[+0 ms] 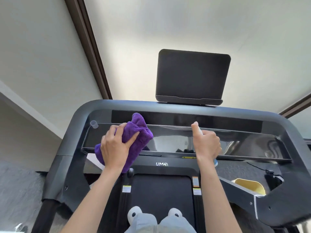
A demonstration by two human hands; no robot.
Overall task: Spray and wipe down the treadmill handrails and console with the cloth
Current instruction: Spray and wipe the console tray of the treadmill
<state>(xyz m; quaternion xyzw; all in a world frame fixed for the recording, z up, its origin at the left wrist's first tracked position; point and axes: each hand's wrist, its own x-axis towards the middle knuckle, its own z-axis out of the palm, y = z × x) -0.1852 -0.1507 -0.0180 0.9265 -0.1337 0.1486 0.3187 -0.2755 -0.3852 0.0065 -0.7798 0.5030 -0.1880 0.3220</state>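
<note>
We see pale, off-white walls [185,22] lit by soft, even light, with a dark brown frame strip [87,47] running diagonally at the left and another brown strip [296,105] at the right edge. At the lower left, a grey textured floor [18,187] meets the wall.

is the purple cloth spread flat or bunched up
Bunched up. The purple cloth is crumpled into thick folds under the left hand, which grips it against the console panel; one wad sticks up past the fingers.
</note>
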